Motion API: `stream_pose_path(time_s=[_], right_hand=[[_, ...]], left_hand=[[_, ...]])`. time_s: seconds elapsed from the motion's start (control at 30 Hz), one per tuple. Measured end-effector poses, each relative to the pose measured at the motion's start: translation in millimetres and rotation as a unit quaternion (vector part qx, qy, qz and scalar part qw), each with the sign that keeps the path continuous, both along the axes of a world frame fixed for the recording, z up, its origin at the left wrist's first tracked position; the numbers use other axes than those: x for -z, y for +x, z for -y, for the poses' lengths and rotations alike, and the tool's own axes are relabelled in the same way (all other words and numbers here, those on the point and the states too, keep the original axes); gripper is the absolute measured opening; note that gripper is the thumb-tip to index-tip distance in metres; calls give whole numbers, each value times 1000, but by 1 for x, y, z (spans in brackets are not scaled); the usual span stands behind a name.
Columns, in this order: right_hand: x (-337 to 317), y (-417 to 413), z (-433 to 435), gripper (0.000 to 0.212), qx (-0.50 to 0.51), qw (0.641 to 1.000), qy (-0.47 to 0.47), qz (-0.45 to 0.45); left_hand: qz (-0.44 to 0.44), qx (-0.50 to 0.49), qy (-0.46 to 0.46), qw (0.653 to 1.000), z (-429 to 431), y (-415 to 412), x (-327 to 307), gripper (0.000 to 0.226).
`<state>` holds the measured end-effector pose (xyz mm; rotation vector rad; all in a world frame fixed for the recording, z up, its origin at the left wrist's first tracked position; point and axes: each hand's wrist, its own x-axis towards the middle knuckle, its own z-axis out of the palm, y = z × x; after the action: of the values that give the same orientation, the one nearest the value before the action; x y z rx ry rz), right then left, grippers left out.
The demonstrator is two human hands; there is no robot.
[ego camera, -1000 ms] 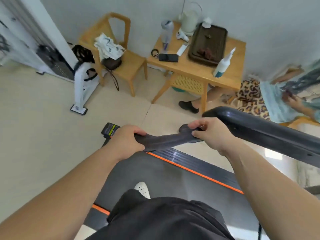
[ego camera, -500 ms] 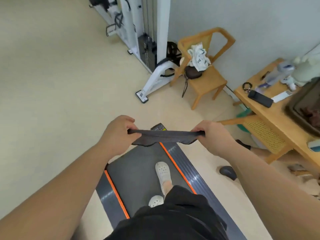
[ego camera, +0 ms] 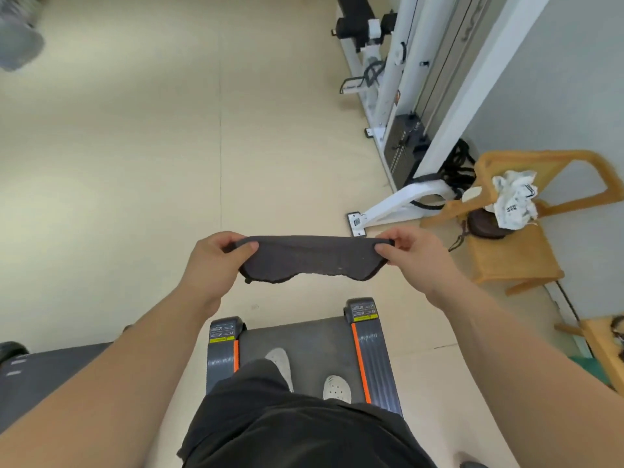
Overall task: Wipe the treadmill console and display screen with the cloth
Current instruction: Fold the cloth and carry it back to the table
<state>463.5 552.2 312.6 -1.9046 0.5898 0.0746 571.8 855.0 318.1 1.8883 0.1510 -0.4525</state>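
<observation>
Left hand [ego camera: 216,261] and right hand [ego camera: 410,256] each pinch an end of the cloth [ego camera: 309,258], stretched taut. Treadmill [ego camera: 297,339] belt at 6 o'clock below it

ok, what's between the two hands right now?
Only the cloth, stretched out between them: the left hand pinches one end and the right hand pinches the other. The head view shows this.

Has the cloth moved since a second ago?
Yes. It was beside the handrail; now the left hand and right hand hold the cloth stretched over the floor, beyond the end of the belt.
</observation>
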Motion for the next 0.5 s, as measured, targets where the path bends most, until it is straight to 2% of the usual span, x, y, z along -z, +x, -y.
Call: stream_pose_path(time_s=[0.17, 0.33, 0.5], right_hand=[[5, 89, -5, 14, 30, 998, 52, 18], [15, 178, -22, 10, 89, 990, 108, 15], [24, 260, -33, 10, 134, 983, 123, 26]], left_hand=[[3, -42, -39, 998, -7, 71, 2, 11], [-10, -37, -53, 998, -14, 165, 13, 11], [-9, -33, -58, 998, -5, 268, 21, 14]])
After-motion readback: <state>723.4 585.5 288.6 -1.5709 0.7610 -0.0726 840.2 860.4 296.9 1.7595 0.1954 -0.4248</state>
